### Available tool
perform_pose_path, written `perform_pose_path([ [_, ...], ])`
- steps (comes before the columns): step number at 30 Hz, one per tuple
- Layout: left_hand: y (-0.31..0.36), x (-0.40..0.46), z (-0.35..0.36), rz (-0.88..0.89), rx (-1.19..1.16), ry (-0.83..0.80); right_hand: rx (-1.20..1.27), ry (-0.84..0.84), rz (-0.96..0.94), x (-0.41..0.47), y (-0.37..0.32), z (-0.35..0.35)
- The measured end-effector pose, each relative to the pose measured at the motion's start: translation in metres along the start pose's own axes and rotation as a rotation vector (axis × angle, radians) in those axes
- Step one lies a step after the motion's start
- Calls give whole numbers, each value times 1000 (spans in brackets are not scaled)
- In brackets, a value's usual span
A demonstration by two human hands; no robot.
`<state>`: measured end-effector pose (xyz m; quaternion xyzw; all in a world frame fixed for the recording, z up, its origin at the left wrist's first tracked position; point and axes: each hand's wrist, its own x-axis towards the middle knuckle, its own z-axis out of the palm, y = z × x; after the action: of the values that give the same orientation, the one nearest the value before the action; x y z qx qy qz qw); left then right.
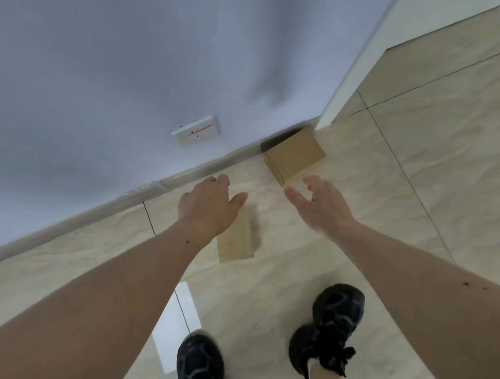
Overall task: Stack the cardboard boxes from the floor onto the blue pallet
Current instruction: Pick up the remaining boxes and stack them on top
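1. The right hand (321,207) is spread wide and holds nothing, thumb pointing inward and fingers reaching forward; its fingertips lie just short of the near corner of the far cardboard box (293,155).
2. The left hand (206,206) is also empty, fingers loosely curled and thumb out. It hovers above a second, nearer cardboard box (234,243), covering that box's far end; whether it touches it cannot be told.
3. The far box sits on the tiled floor (396,206) against the skirting of the wall (102,48), ahead and slightly left of the right hand. Its long axis runs slantwise, from the wall corner towards the hands. The right hand is clearly the nearer one.
4. Both forearms are stretched forward and down, roughly parallel, the body bent over two black shoes (330,323).
5. Judging by this pose, the reach is for the far box, and needs the palms on opposite sides.
6. The blue pallet is out of view.
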<state>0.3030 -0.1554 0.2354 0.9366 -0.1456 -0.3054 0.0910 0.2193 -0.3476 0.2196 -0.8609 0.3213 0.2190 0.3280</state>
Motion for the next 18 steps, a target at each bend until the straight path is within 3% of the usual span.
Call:
perform_pose_path([
  [8,79,100,36,-46,-21,34,-53,-87,-22,94,51,-26],
  [18,113,220,114,18,82,-4,-24,-103,96,203,111,22],
])
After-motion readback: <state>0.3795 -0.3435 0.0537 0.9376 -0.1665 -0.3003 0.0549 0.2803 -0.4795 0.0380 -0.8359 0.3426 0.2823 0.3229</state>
